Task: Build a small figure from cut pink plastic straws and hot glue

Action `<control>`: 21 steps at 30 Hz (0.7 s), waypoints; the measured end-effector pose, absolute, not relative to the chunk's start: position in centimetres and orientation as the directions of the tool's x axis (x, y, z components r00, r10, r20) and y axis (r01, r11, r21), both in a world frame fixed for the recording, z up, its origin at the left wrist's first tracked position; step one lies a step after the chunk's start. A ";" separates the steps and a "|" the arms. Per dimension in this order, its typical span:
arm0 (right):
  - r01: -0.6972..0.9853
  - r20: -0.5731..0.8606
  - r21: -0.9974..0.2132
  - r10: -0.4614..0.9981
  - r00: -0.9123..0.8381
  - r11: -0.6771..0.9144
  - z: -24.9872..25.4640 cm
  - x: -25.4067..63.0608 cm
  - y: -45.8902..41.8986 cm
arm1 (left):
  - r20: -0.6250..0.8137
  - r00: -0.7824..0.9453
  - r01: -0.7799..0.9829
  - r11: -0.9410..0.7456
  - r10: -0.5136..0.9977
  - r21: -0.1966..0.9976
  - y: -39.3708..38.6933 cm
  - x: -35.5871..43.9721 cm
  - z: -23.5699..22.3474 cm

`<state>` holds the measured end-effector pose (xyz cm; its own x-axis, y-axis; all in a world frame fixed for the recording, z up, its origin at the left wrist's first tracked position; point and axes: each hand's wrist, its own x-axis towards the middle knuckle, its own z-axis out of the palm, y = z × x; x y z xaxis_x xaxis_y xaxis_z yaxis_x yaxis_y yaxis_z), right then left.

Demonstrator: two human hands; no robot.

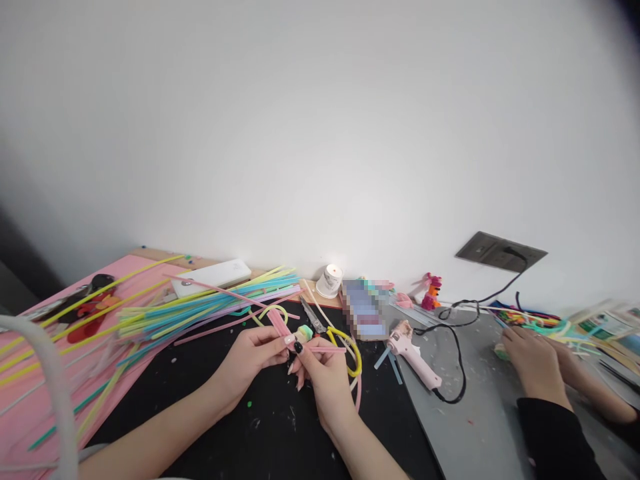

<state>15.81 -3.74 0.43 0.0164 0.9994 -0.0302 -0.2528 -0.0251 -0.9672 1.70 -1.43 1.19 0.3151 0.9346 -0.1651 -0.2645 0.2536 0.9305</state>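
Pink pipe cleaners (280,323) lie bunched between my two hands, with one long stem reaching up to the left. My left hand (253,357) is closed, pinching the bunch between thumb and fingers. Close beside it, my right hand (323,373) pinches the same pink stems, and one short end (327,349) sticks out to the right over its fingers. A small green and yellow piece (304,332) shows just above the fingertips; whether it is attached to the stems I cannot tell. Behind my right hand lie scissors (357,360) with yellow handles.
Pastel pipe cleaners (200,308) are heaped at left, near a white case (213,277). Along the wall stand a paper cup (330,280) and a blurred-out phone (364,310). A pink glue gun (415,359) trails its cord to the socket. At right, another person's hands (533,357) work.
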 end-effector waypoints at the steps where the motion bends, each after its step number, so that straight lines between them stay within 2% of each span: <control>1: -0.251 -0.033 -0.968 0.999 0.008 -0.030 0.4 15.8 -3.7 | -0.163 0.312 -0.269 0.251 0.936 0.930 -1.4 1.7 1.2; 8: -0.251 -0.047 -0.967 0.999 0.020 -0.040 0.5 15.9 -3.6 | -0.118 0.377 -0.308 0.245 0.919 0.919 -1.6 1.8 1.0; 12: -0.271 -0.084 -0.958 0.995 -0.058 -0.096 0.5 16.2 -3.4 | -0.097 0.404 -0.285 0.225 0.910 0.932 -1.6 1.7 1.0; 21: -0.218 -0.081 -0.971 0.993 -0.086 -0.098 0.9 16.9 -3.2 | -0.085 0.354 -0.222 0.172 0.931 0.960 -1.2 1.5 1.3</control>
